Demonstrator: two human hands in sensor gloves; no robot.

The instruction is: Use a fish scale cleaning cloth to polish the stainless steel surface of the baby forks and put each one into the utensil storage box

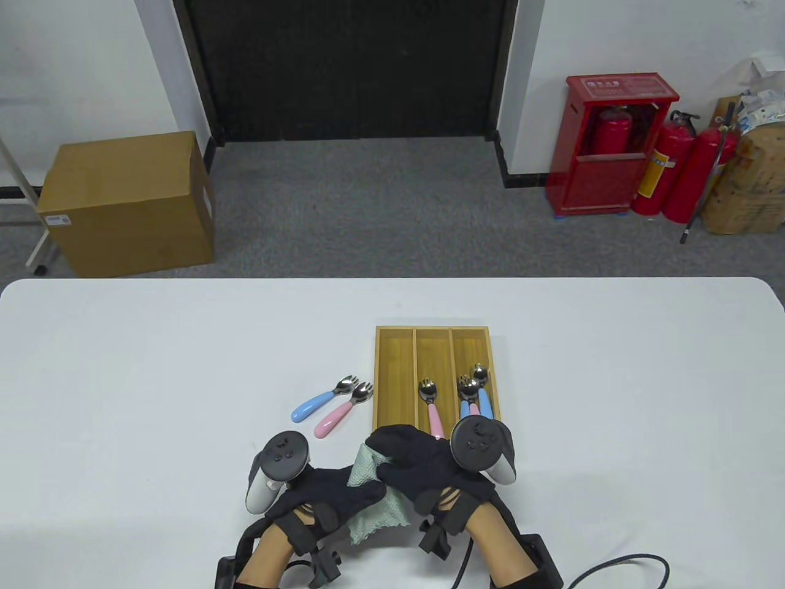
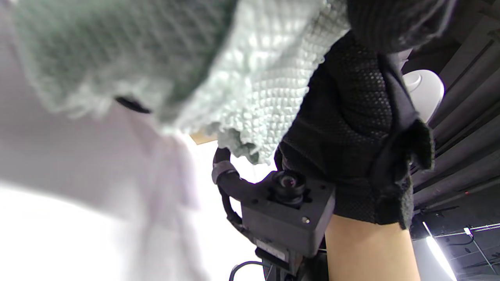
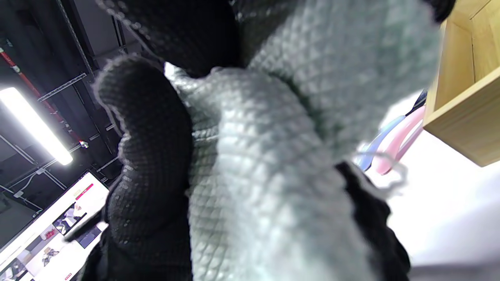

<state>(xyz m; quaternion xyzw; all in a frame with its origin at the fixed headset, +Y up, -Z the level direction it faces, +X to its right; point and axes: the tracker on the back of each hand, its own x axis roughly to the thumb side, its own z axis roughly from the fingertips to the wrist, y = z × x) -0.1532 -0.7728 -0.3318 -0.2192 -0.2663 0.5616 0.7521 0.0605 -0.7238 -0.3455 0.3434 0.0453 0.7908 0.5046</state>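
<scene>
Both hands (image 1: pixel 368 485) grip cloth (image 1: pixel 377 515) — fingers curled.

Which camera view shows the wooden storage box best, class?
The table view: the whole storage box shows, three compartments, forks in the middle and right ones. The right wrist view catches only a corner; the left wrist view shows at most a sliver.

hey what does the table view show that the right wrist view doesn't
Only the table view: the whole wooden storage box with forks inside its middle and right compartments, the left hand, and the full blue fork and pink fork lying left of the box.
Only the right wrist view: the cloth's scale texture close up and a ceiling light.
Both: the green cloth, the right hand, a box corner and both loose forks' handles.
</scene>
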